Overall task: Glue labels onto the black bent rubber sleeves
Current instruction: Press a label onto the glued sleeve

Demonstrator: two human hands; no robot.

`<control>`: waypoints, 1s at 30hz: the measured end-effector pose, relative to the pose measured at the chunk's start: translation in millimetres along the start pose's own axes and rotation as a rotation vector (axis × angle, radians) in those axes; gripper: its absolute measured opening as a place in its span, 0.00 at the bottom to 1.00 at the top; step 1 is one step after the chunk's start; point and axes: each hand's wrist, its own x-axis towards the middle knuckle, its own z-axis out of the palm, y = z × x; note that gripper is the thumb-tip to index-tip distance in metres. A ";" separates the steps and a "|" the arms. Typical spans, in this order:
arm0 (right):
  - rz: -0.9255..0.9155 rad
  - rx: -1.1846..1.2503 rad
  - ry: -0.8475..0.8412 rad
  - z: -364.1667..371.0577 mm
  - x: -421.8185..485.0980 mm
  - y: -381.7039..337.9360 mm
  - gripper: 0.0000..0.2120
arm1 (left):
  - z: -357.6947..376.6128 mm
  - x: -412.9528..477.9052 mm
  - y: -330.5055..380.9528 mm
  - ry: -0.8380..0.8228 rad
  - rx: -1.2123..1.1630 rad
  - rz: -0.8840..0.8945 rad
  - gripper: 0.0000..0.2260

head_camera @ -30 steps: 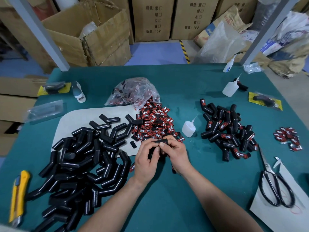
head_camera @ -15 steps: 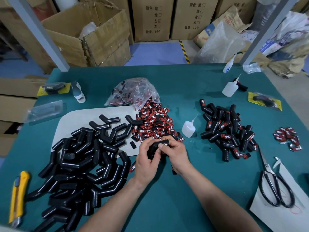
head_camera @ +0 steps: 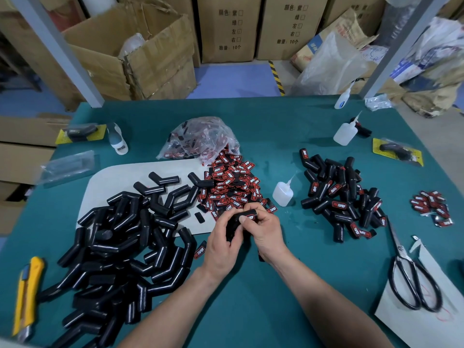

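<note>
Above the desk [head_camera: 251, 305], the left hand [head_camera: 221, 243] grips a black bent rubber sleeve [head_camera: 233, 226]. The right hand [head_camera: 267, 232] pinches its upper end, thumb on the red label [head_camera: 251, 217]. If the glue is wet, uneven thumb pressure could skew the label or stick the fingers [head_camera: 261, 213].

Looks glossy and smooth: black bent rubber sleeves [head_camera: 120, 247]. Looks matt: teal table cover [head_camera: 251, 310]. Translucent plastic glue bottle [head_camera: 282, 194], shiny metal scissors [head_camera: 411, 280], creased brown cardboard box [head_camera: 155, 59].

One head-worn wide-angle view looks forward and steeply down, close over the green table [head_camera: 251, 310].
</note>
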 end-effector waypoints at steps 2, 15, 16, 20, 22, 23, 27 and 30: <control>0.023 -0.019 -0.025 -1.3 1.5 -2.0 0.04 | -0.7 1.2 -2.0 0.014 -0.022 -0.044 0.26; -0.039 -0.227 -0.144 -14.4 8.9 1.7 0.03 | -1.0 2.6 -11.7 -0.029 -0.240 -0.191 0.16; -0.048 -0.233 -0.142 -13.8 8.1 2.3 0.03 | -0.7 2.6 -11.7 -0.025 -0.246 -0.188 0.16; -0.064 -0.241 -0.124 -10.7 6.2 1.3 0.04 | -1.6 2.6 -10.7 0.012 -0.287 -0.180 0.13; -0.093 -0.258 -0.121 -8.2 4.2 1.0 0.03 | -1.8 4.3 -9.6 0.043 -0.305 -0.190 0.09; -0.111 -0.268 -0.119 -6.7 2.8 1.5 0.04 | -2.0 5.6 -9.1 0.064 -0.314 -0.203 0.07; -0.142 -0.298 -0.120 -4.1 -0.5 2.1 0.07 | -2.7 8.1 -8.0 0.126 -0.291 -0.235 0.05; -0.143 -0.316 -0.130 -4.9 -1.5 1.6 0.06 | -1.6 7.8 -9.5 0.130 -0.266 -0.252 0.03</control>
